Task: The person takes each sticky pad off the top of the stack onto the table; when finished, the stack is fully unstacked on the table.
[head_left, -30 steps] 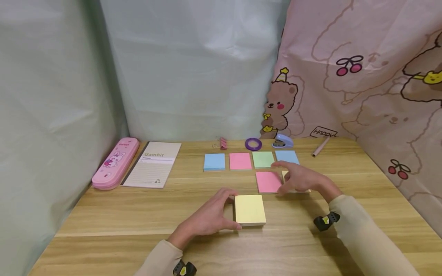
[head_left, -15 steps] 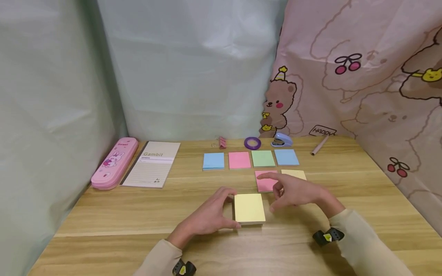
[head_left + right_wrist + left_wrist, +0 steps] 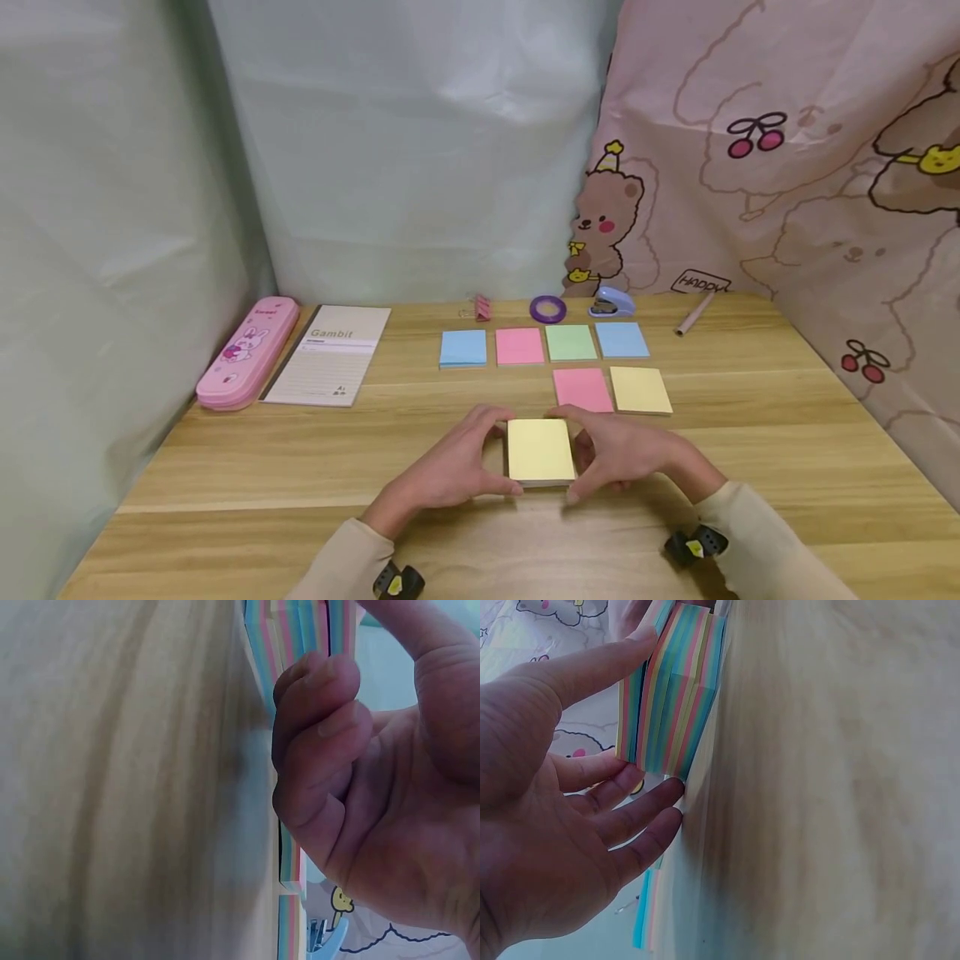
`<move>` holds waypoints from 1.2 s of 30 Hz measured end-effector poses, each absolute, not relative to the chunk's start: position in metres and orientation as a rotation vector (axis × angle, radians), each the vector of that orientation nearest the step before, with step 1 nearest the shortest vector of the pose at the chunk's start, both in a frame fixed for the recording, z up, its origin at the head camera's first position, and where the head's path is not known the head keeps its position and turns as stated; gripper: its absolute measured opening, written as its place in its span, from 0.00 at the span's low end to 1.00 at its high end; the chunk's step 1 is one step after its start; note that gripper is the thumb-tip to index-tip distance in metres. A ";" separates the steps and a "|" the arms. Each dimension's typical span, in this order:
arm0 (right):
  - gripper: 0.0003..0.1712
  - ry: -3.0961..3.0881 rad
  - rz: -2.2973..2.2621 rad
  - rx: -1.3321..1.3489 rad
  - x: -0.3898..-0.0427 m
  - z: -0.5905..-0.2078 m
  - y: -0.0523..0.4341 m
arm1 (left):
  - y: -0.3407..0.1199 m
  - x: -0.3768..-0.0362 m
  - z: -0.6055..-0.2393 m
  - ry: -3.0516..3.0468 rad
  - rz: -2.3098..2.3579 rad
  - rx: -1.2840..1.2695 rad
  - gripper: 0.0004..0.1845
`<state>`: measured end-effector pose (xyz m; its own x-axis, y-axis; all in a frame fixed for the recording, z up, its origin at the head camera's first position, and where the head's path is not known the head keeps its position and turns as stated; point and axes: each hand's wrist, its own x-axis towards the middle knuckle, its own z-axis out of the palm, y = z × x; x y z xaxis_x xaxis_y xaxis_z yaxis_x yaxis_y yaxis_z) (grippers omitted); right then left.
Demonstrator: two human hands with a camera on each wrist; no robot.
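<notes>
A thick pad of sticky notes (image 3: 540, 450), yellow on top with striped coloured edges (image 3: 671, 697), lies on the wooden table (image 3: 750, 433) near the front. My left hand (image 3: 457, 467) holds its left side, thumb at the near corner and fingers at the far one (image 3: 641, 787). My right hand (image 3: 615, 454) grips the right side with curled fingers (image 3: 315, 697). Beyond the pad lie single notes: a pink one (image 3: 582, 389) and a yellow one (image 3: 641, 389).
A far row holds blue (image 3: 462, 347), pink (image 3: 520, 345), green (image 3: 571, 342) and blue (image 3: 622, 340) notes. Behind them are a pink clip (image 3: 482, 309), purple tape (image 3: 548, 309), a stapler (image 3: 611, 302) and a pen (image 3: 693, 315). A notebook (image 3: 330, 354) and pink pencil case (image 3: 247, 352) lie left.
My right hand has let go of the yellow note in the second row and come back left to grip the pad's right side. The left hand has stayed on the pad.
</notes>
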<state>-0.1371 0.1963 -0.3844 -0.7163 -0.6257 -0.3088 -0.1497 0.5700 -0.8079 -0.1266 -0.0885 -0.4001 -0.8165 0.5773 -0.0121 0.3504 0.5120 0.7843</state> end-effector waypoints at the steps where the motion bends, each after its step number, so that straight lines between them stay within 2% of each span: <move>1: 0.61 2.227 -1.068 -0.616 -0.137 -0.385 0.196 | -0.089 -0.127 -0.400 2.484 1.195 0.779 0.49; 17: 0.58 2.235 -1.089 -0.610 -0.136 -0.391 0.195 | -0.091 -0.127 -0.393 2.561 1.030 0.768 0.51; 36: 0.60 2.248 -1.072 -0.606 -0.139 -0.393 0.194 | -0.097 -0.129 -0.390 2.621 0.932 0.750 0.49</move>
<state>-0.1393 0.1943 -0.3932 -0.7345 -0.6096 -0.2980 -0.1520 0.5759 -0.8033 -0.1294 -0.0968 -0.3900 -0.8329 0.5491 -0.0686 0.3825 0.6609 0.6457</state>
